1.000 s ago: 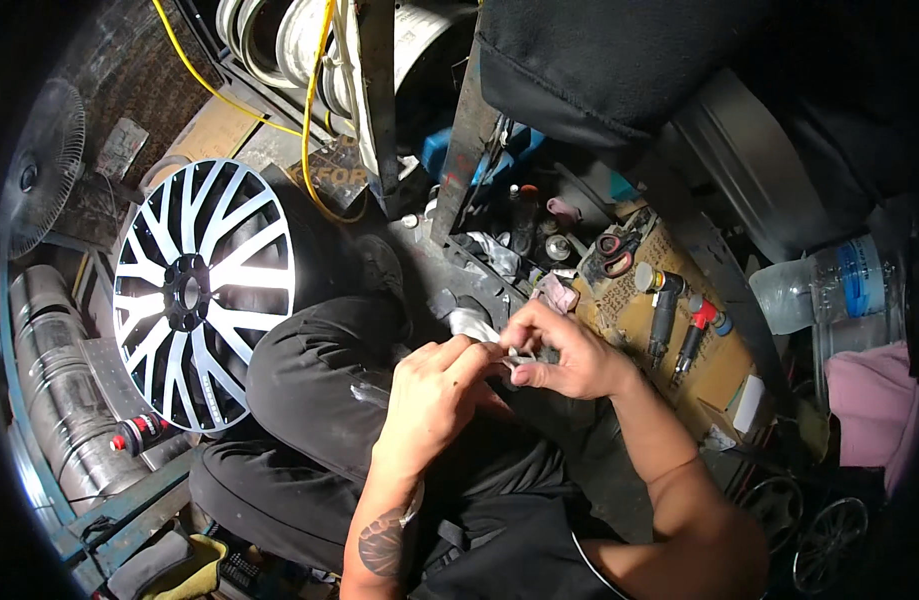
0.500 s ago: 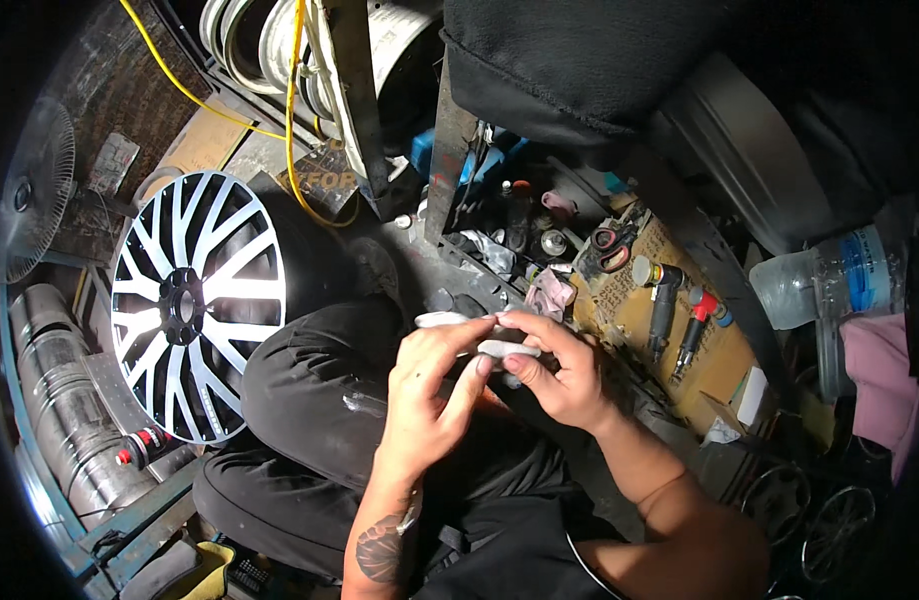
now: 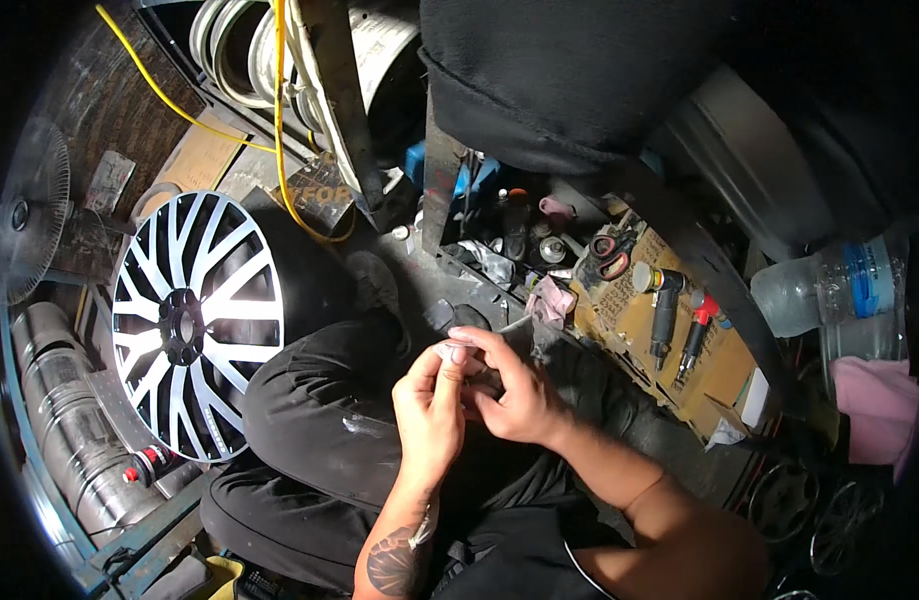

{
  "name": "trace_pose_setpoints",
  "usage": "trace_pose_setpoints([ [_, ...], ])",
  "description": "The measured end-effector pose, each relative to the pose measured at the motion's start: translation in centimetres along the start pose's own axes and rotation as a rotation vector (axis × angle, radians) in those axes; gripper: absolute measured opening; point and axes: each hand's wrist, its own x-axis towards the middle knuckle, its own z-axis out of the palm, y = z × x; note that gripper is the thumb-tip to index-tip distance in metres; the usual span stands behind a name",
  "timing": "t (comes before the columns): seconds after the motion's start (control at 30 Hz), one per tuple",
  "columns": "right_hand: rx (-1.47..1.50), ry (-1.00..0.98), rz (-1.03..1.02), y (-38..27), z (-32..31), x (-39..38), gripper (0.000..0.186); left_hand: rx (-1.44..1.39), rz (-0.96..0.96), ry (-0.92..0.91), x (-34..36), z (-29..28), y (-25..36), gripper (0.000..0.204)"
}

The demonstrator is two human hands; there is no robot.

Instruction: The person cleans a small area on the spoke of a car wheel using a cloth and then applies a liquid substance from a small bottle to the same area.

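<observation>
A small pale item [image 3: 445, 350] is mostly covered by the fingers [image 3: 491, 350]; its kind cannot be determined. The fan [image 3: 24, 215] is blurred. A silver rim [image 3: 381, 50] is cut off by the upper edge, a yellow cloth [image 3: 224, 580] by the lower. Marks on the cardboard [image 3: 604, 300] are too small to be read.

The left forearm [image 3: 393, 562] is tattooed, the trousers [image 3: 324, 410] black and smudged, the black top [image 3: 524, 545] white-edged.

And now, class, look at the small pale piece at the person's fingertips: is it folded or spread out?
Cannot tell: the left hand and right hand hide most of the pale piece.
</observation>
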Motion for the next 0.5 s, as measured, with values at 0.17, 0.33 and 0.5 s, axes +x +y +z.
trace_pose_setpoints([
  [0.17, 0.303, 0.543, 0.199, 16.6, -4.6, 7.7, 0.043, -0.204, 0.321, 0.164, 1.0, -0.4, -0.2, 0.025],
  [0.33, -0.821, 0.571, 0.292, 28.7, -7.2, 12.1, 0.045, -0.332, 0.212, 0.189, 1.1, -1.1, -0.9, 0.016],
  [0.5, -0.762, 0.565, 0.495, 29.3, -7.4, 12.0, 0.043, -0.187, 0.099, 0.157, 0.6, -0.3, -0.7, 0.025],
])
